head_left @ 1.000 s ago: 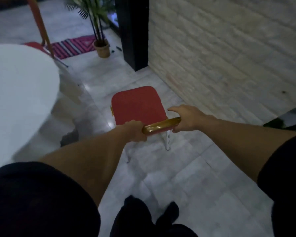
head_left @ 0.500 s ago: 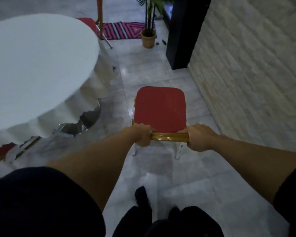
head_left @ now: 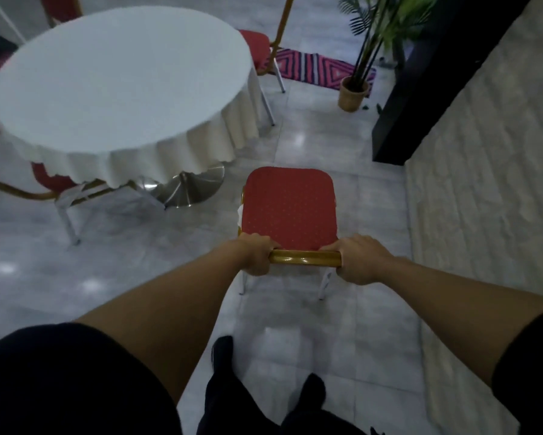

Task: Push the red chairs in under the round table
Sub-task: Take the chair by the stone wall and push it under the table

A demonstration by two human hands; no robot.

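A red-seated chair (head_left: pixel 290 205) with a gold frame stands on the floor right in front of me, apart from the table. My left hand (head_left: pixel 256 254) and my right hand (head_left: pixel 359 260) both grip the gold top rail (head_left: pixel 304 258) of its back. The round table (head_left: pixel 116 86), covered by a white cloth, stands to the upper left on a shiny metal base (head_left: pixel 188 186). Another red chair (head_left: pixel 52 180) sits partly under the cloth at the left. A third red chair (head_left: pixel 259 50) stands at the table's far right side.
A pale stone wall (head_left: pixel 483 152) runs along the right, close to the chair. A black pillar (head_left: pixel 421 89) and a potted plant (head_left: pixel 353 92) stand beyond it, with a striped rug (head_left: pixel 311 67) behind. My dark shoes (head_left: pixel 223 353) are on the tiled floor below.
The view has swung left, so the whole table top now shows. The chair has turned from slanted to square in front of me, with both hands still on its rail.
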